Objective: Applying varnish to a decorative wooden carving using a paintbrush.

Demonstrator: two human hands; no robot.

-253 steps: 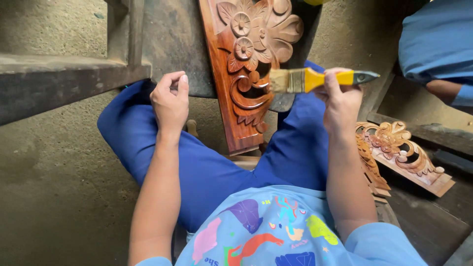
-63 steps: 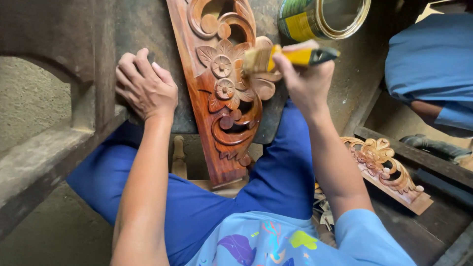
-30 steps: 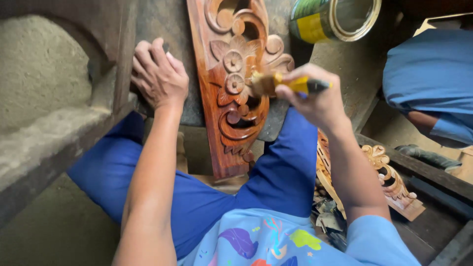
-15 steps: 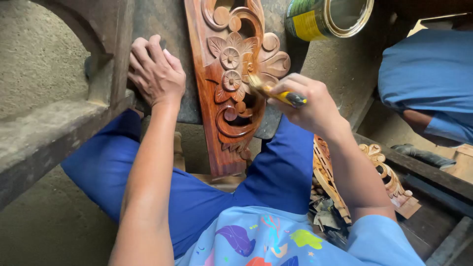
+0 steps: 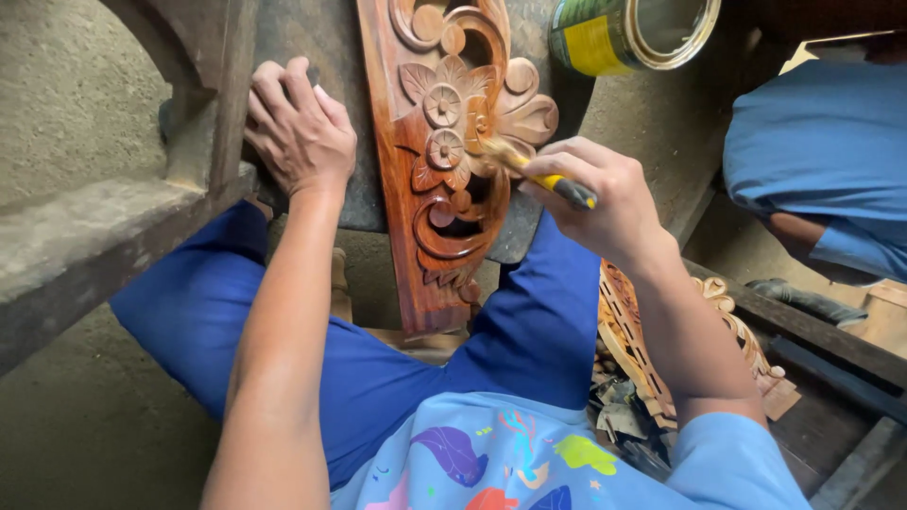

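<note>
Reddish-brown carved wood is presented as one long panel (image 5: 436,161), propped upright between the knees of the seated person and cut with flower and scroll shapes. One round tin can (image 5: 631,33) is noted at the top of the view, just right of the panel's upper end; it lies tilted with its open mouth showing and bears a yellow and green label on its side. One brush (image 5: 529,170) with a yellow handle is gripped in the right hand (image 5: 605,194), fingers closed around it, the bristles laid against the flower carving. The left hand (image 5: 300,132) is set flat, fingers together, on a dark block just left of the panel. Two further pale carved pieces (image 5: 652,349) are seen low at right. A second person's blue sleeve (image 5: 822,161) is recorded at the right edge.
</note>
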